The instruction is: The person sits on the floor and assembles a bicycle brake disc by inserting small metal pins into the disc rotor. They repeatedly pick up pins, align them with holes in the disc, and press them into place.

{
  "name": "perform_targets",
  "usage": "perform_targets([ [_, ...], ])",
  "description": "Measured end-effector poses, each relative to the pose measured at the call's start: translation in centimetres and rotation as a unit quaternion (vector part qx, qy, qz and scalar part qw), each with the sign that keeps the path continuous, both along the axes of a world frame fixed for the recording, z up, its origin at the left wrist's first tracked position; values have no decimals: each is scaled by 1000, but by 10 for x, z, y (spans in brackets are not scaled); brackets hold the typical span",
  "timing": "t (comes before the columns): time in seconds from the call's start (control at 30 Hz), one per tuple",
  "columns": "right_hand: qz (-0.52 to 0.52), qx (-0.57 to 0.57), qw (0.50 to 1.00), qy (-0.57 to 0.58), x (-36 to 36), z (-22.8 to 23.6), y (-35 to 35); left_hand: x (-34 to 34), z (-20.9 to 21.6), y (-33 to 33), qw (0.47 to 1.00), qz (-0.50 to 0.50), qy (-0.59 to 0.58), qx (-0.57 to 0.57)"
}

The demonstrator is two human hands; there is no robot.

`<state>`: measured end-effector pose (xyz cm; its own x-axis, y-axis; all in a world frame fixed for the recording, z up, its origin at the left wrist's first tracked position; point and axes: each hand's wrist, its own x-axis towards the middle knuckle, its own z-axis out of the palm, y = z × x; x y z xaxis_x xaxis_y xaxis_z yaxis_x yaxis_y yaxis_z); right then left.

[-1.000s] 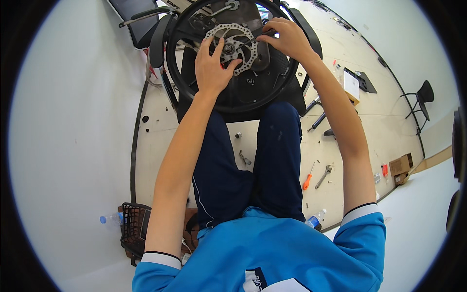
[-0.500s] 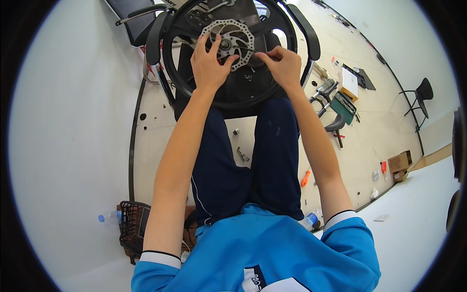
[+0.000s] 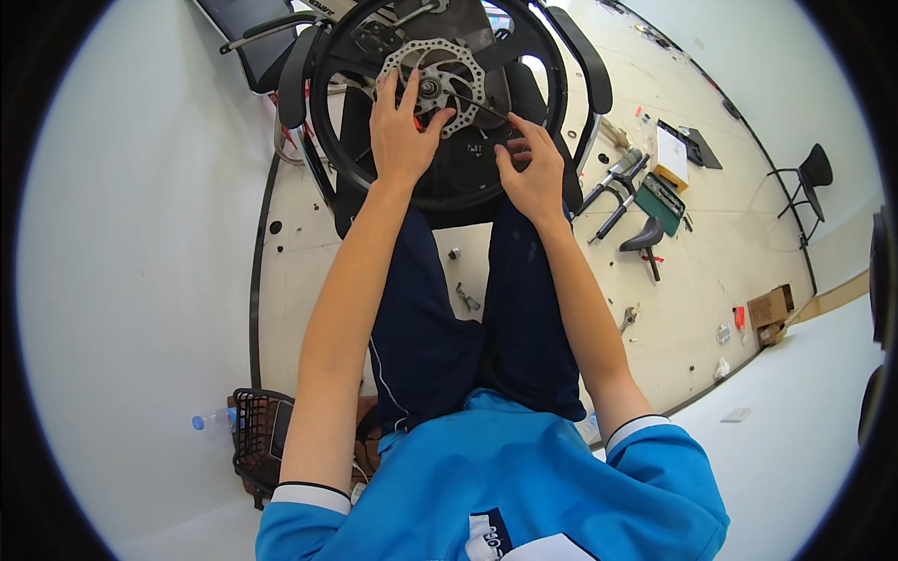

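A black spoked wheel (image 3: 441, 202) lies in front of me, with a silver brake disc (image 3: 453, 52) at its hub. My left hand (image 3: 404, 133) rests on the disc's near-left part, its fingers and thumb spread. A thin dark rod, apparently a hex key (image 3: 485, 105), reaches from beside the hub toward the right. Close to the rod's outer end is my right hand (image 3: 535, 170), its fingers apart and curved. Its index fingertip seems to touch that end, though a firm grip does not show. Small metal bits (image 3: 474, 150) lie below the disc.
Chair armrests (image 3: 582, 61) flank the wheel. On the floor to the right lie a bicycle fork (image 3: 617, 194), a saddle (image 3: 642, 236), a green case (image 3: 660, 203) and a wrench (image 3: 629, 319). A black basket (image 3: 254, 439) stands at the lower left.
My right hand has let go of the rod and moved down and slightly right, its fingers spreading from a pinch. My left hand stays on the disc.
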<state>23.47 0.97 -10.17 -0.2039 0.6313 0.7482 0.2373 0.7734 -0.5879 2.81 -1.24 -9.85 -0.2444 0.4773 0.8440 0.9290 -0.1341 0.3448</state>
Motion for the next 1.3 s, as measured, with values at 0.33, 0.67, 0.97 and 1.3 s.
perform_targets([
  [0.33, -53, -17, 998, -8, 6, -9, 1, 9, -1, -26, 995, 33, 17, -95],
  [0.67, -58, -7, 998, -29, 7, -9, -1, -10, 0, -29, 989, 39, 95, -104],
  [0.97, -65, -20, 996, -53, 3, -16, -10, -14, -3, -26, 982, 67, 142, -102],
  [1.3, 1, -65, 997, -29, 9, -14, -12, -12, -3, -25, 976, 86, 175, -91],
])
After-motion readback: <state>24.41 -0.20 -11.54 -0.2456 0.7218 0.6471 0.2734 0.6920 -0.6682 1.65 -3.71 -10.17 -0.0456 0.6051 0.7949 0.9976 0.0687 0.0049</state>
